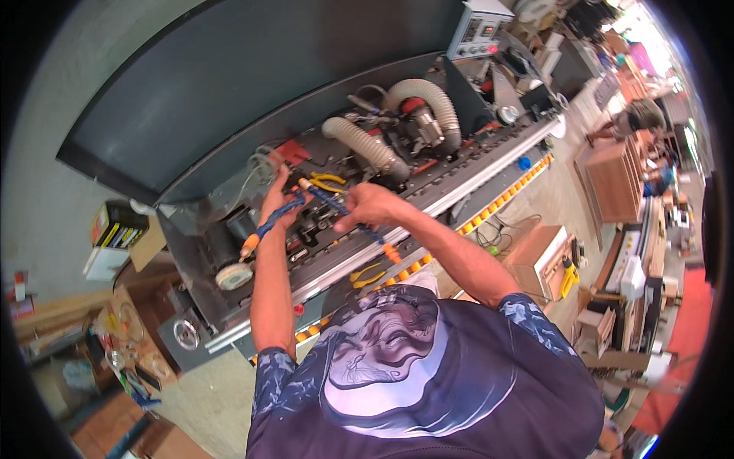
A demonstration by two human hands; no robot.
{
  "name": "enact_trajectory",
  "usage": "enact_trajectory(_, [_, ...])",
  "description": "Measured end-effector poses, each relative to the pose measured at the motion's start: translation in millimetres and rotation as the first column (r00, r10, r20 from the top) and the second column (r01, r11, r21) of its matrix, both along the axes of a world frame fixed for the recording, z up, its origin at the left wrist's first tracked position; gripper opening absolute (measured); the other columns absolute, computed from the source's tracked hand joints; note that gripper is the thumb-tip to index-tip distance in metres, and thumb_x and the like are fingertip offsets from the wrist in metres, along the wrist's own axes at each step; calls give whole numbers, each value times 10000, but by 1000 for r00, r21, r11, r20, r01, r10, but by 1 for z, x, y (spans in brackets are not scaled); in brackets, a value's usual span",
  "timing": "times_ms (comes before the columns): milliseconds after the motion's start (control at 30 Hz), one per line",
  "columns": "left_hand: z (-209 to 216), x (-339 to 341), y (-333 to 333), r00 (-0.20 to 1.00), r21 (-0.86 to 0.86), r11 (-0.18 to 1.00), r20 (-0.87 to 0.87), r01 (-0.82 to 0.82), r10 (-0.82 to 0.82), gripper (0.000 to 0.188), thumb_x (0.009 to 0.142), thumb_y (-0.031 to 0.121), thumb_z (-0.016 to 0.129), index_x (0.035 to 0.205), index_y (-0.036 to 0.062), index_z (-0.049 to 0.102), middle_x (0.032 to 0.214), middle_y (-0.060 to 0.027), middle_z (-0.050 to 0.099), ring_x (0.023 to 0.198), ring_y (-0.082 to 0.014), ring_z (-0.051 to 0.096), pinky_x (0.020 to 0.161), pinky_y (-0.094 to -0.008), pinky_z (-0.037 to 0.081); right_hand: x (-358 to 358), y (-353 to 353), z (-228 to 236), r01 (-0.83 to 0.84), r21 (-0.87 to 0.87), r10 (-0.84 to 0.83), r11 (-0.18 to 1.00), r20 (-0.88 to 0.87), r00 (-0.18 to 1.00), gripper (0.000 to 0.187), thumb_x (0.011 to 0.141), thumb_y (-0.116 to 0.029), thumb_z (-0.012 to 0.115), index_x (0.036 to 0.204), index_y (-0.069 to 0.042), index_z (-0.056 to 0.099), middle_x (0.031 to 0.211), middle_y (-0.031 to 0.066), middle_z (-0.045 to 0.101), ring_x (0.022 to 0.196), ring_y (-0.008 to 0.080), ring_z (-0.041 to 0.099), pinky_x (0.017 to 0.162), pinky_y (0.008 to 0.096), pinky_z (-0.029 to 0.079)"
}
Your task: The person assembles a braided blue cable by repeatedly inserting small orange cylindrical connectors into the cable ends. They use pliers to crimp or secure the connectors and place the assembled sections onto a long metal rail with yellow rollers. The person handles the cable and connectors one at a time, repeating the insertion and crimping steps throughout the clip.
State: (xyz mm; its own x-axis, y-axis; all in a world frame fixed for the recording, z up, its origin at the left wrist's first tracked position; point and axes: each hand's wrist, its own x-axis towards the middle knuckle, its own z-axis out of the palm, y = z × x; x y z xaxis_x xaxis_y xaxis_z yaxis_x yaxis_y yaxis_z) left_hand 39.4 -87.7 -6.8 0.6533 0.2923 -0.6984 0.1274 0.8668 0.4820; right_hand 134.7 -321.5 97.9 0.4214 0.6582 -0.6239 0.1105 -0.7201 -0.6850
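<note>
Machine point(187, 256) stands open in head view, left hand point(277, 205) against blue hose point(269, 223), right hand point(373, 205) curled over second blue hose point(329, 200); whether fingers grip either, cannot tell. Hoses slant toward front rail point(483, 173). Yellow-handled pliers point(327, 182) lie near. Likely risk: hard twist could pop hose segments apart; stray elbow of hose could knock pliers inward.
</note>
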Motion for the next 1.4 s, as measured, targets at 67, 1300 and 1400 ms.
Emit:
enact_trajectory(67, [3, 2, 2, 1000, -19, 1000, 28, -8, 9, 660, 926, 450, 837, 1346, 29, 549, 1124, -188, 621, 977, -360, 715, 936, -547, 654, -9, 2, 8, 126, 0, -121, 992, -291, 949, 581, 930, -505, 808, 1065, 38, 655, 814, 92, 701, 628, 168, 676, 542, 330, 597])
enact_trajectory(1300, [5, -1, 12, 979, -127, 989, 200, 74, -47, 708, 957, 494, 781, 1438, 61, 494, 1238, -288, 643, 1135, -473, 702, 938, -512, 654, 0, -8, -41, 340, 87, -167, 936, -742, 649, 304, 1092, -200, 561, 1175, 62, 689, 959, 146, 780, 761, 177, 718, 665, 323, 585])
enact_trajectory(1400, [-5, -5, 22, 980, -177, 979, 188, 101, -67, 656, 965, 472, 779, 1494, 188, 514, 1272, -277, 635, 1169, -469, 683, 1045, -568, 582, 4, -4, -35, 257, 59, -163, 965, -632, 757, 278, 1024, -285, 663, 1059, -25, 755, 903, 72, 787, 721, 122, 707, 615, 314, 544])
